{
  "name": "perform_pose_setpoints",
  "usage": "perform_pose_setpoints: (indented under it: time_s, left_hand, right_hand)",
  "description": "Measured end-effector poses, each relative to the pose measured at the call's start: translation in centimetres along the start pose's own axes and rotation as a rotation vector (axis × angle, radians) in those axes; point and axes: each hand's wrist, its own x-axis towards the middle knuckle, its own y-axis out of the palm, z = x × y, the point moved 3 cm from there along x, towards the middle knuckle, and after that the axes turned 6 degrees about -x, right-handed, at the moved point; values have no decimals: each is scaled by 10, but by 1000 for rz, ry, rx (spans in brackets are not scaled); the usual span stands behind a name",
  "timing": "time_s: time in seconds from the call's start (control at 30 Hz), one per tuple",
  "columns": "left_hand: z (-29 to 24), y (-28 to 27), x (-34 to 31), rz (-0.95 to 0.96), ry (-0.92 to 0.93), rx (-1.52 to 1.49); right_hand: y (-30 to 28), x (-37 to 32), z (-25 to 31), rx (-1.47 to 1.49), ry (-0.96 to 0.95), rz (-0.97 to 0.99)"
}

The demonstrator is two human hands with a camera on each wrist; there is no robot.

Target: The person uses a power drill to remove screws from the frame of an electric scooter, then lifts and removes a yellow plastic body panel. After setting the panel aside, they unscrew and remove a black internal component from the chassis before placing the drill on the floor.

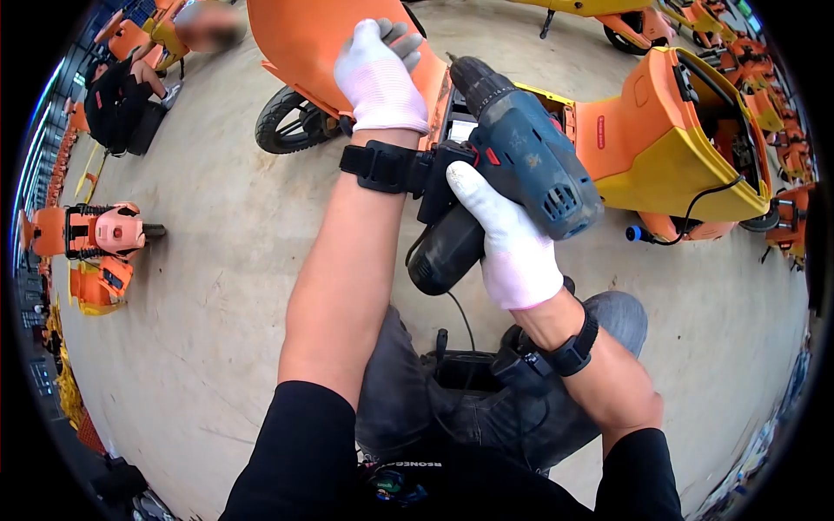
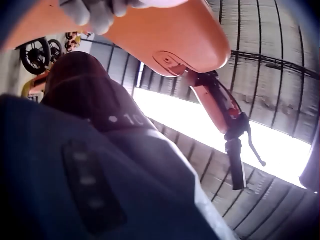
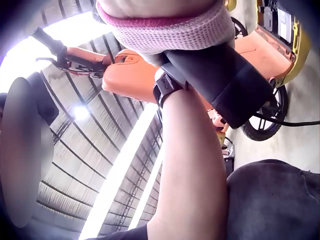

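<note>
My right hand (image 1: 512, 234), in a white glove with a pink cuff, grips the handle of a blue and black cordless drill (image 1: 534, 152). The drill's chuck points up and to the left, towards an orange scooter front panel (image 1: 300, 43). Its black battery base (image 1: 446, 249) juts out below my left wrist. My gloved left hand (image 1: 378, 78) is raised in front of that panel, fingers loosely bent, with nothing visible in them. In the left wrist view its grey fingers (image 2: 97, 12) overlap the panel, and the drill body (image 2: 100, 165) fills the lower left.
The scooter's orange and yellow rear body (image 1: 660, 143) stands at the right, a cable with a blue-ended plug (image 1: 638, 234) hanging from it. A front wheel (image 1: 295, 122) rests on the concrete floor. Another scooter (image 1: 104, 230) and a crouching person (image 1: 126, 100) are at the left.
</note>
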Motion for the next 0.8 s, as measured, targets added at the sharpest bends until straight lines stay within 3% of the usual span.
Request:
perform_pose_setpoints:
  time_s: [0.1,0.13,0.2,0.27,0.33,0.4,0.47,0.53,0.6,0.63,0.67,0.77,0.8]
  left_hand:
    - [-15,15,-9,196,472,309]
    - [-16,14,-4,195,474,310]
    - [-30,23,-12,259,1401,1028]
    - [-28,36,-28,308,1365,850]
    - [-26,40,-44,144,1698,766]
    - [-20,28,-37,211,1618,787]
    - [3,8,5,252,474,363]
    - [15,-21,28,174,-32,194]
    - [22,-42,33,173,-113,267]
    - [20,-48,30,200,-19,428]
    - [21,-60,30,173,-31,400]
    - [22,-86,29,400,-48,909]
    - [22,-101,30,380,-83,999]
  right_hand:
    - [-1,0,-3,86,100,-19]
    - [0,-2,-4,87,99,-17]
    - [2,-7,-5,81,101,-26]
    - [1,-9,-8,93,119,-49]
    - [-3,-10,-10,96,184,-48]
    - [-1,-10,-7,96,129,-80]
    - [-7,-15,0,80,81,-121]
    - [-16,-17,6,113,238,-47]
    - [-46,-9,6,17,187,-15]
    - [-61,-8,13,-64,213,-57]
    - [-83,-2,17,-99,237,-80]
    - [-143,11,43,-474,194,-124]
    - [-166,18,44,-622,136,-132]
